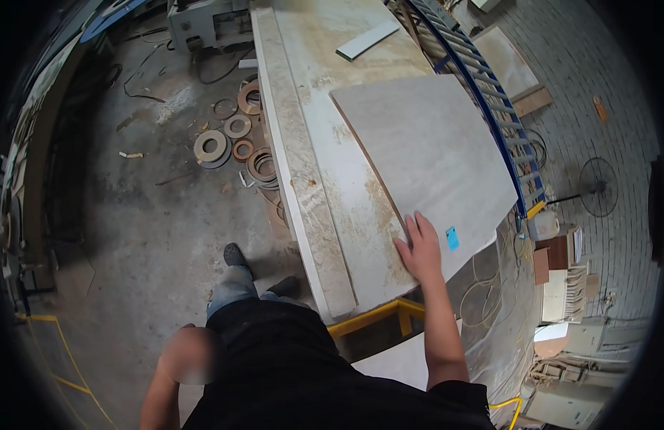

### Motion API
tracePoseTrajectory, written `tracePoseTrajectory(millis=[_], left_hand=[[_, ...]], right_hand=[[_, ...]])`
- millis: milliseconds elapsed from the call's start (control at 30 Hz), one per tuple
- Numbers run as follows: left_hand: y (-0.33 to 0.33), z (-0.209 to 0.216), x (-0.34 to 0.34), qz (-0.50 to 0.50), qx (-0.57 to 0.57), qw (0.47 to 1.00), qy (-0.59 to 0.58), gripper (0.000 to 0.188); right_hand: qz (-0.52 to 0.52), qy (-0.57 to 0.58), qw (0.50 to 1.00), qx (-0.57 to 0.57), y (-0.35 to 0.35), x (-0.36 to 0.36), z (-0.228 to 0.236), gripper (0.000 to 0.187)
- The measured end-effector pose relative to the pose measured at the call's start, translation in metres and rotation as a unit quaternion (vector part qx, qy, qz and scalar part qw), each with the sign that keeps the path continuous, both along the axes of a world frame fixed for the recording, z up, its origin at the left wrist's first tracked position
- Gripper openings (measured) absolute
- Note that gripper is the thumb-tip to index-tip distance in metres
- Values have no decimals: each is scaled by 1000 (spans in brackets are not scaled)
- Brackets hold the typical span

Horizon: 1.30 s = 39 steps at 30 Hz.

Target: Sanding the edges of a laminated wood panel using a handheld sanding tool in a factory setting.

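A large grey panel (432, 136) with a thin brown edge lies flat on a worn white worktable (339, 186). My right hand (421, 254) rests at the panel's near left edge, fingers stretched out over its surface and thumb apart. Just right of that hand, a small bright blue label (452, 239) sticks to the panel. My left hand (192, 355) hangs low beside my body, away from the table. A blur covers its fingers, so what they do does not show.
A narrow white strip (368, 41) lies farther up the table. Rolls of edging tape (211, 146) sit on the floor to the left. Beyond the table's right side runs a blue-framed roller conveyor (500, 107). A black standing fan (599, 186) is farther right.
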<state>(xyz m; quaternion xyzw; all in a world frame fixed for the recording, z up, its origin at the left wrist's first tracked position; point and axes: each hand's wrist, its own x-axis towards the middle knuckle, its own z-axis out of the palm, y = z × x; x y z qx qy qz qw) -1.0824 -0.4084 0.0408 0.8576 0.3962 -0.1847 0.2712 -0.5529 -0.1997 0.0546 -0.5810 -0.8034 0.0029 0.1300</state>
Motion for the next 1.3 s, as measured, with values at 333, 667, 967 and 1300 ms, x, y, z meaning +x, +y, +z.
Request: tracePoseTrajectory(millis=[333, 667, 967, 1300], left_hand=[[35, 1, -22, 59, -34, 997, -25, 23], [102, 0, -75, 60, -82, 995, -20, 24], [160, -13, -110, 26, -112, 992, -48, 21], [231, -7, -118, -66, -110, 991, -45, 21]], right_hand=[[-38, 16, 999, 17, 184, -100, -24, 64], [-149, -102, 977, -114, 333, -214, 15, 68], [-20, -32, 989, -142, 291, -164, 18, 66], [-75, -90, 991, -71, 325, -204, 10, 61]])
